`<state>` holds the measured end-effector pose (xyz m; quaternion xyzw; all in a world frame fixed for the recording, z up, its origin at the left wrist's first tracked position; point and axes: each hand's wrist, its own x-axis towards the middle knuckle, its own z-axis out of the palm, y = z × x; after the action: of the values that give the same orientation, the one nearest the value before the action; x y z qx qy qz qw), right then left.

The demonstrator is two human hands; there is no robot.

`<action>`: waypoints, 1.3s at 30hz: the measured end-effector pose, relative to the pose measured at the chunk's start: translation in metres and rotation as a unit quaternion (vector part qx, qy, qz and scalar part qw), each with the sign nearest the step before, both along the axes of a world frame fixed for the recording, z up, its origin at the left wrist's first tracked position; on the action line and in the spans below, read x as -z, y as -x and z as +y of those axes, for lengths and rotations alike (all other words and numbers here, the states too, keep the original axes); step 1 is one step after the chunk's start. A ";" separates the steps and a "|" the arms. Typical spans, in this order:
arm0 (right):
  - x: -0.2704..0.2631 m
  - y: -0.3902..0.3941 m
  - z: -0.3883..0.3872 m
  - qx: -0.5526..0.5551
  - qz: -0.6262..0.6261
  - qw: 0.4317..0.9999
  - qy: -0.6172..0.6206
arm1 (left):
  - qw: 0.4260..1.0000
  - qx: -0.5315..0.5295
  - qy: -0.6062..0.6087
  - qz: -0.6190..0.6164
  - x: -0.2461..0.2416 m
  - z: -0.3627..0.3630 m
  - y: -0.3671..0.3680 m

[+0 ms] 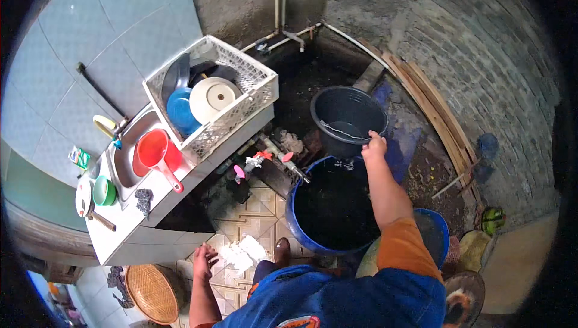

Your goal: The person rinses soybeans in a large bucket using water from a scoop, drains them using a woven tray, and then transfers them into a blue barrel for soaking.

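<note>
My right hand grips the near rim of a black plastic bucket, by its thin wire handle. The bucket looks empty inside and stands or hangs just beyond a large blue drum that holds dark water. My left hand is low at the left over the tiled floor, fingers apart and holding nothing. Taps with pink and red handles sit on pipes left of the drum. A red dipper lies over the steel sink, beside a white plastic crate of dishes.
A green bowl, a knife and a dark scouring pad lie on the white counter. A woven basket is at lower left. Wooden planks lean along the brick wall at right. A blue-rimmed container stands beside my right arm.
</note>
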<state>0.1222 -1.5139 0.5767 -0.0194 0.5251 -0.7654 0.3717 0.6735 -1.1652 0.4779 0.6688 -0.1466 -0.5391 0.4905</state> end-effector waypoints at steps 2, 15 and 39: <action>0.004 -0.024 -0.020 -0.026 0.020 0.999 -0.022 | 0.999 -0.020 0.046 0.015 -0.028 -0.012 -0.005; 0.048 -0.076 -0.075 -0.099 0.004 0.984 -0.145 | 0.961 -0.102 0.222 0.129 -0.133 -0.084 0.002; 0.070 -0.062 -0.040 -0.308 -0.036 0.930 -0.198 | 0.949 -0.059 0.293 0.101 -0.173 -0.164 -0.003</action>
<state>0.1846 -1.5543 0.5069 -0.0785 0.6207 -0.4942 0.6037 0.6766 -1.3289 0.6504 0.4452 -0.2081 -0.5073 0.7079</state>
